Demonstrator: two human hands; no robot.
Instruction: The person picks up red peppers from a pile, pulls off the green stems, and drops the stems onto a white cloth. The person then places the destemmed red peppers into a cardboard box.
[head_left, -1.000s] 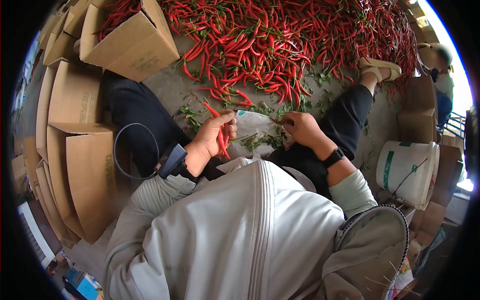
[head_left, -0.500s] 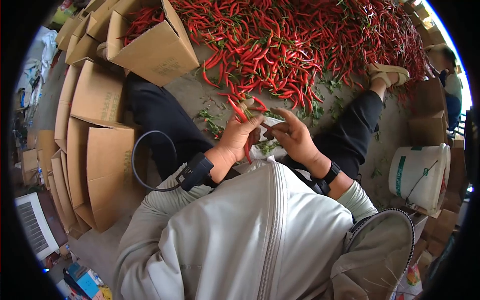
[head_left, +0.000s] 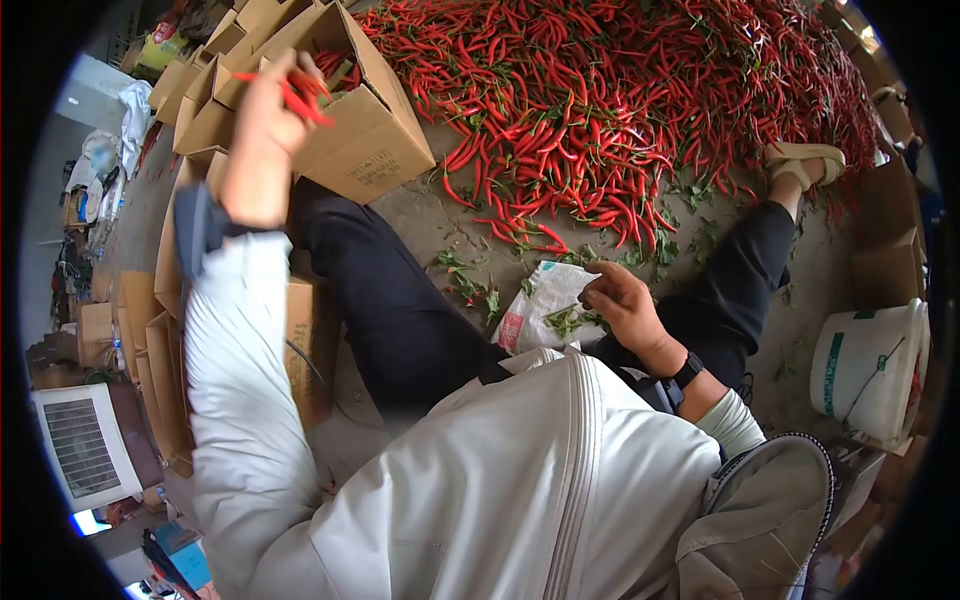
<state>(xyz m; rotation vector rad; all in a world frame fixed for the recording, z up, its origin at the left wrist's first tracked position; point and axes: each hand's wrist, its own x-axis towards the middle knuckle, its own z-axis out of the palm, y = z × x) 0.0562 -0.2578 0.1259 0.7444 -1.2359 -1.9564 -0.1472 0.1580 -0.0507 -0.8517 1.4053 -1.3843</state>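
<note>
Up at the left, my left hand (head_left: 262, 125) is closed around several red chili peppers (head_left: 304, 102), which stick out past its fingers. It is over the near side of an open cardboard box (head_left: 372, 148) that has more red chilies inside. My right hand (head_left: 630, 312) hovers between the legs with its fingers curled in; whether anything small is in them is hidden. Just below and left of it lies a white plastic bag (head_left: 548, 284) with green stems (head_left: 566, 322) on it. A big heap of red chilies (head_left: 590, 130) covers the floor ahead.
More open cardboard boxes (head_left: 308, 340) stand along the left. A white bucket (head_left: 866, 370) is at the right. Green leaf scraps (head_left: 470, 285) lie on the concrete floor around the legs. A sandaled foot (head_left: 808, 165) rests at the heap's right edge.
My left hand has left my right hand and swung up and left to the box with chilies in it. My right hand has moved slightly down and right, uncovering the white bag.
</note>
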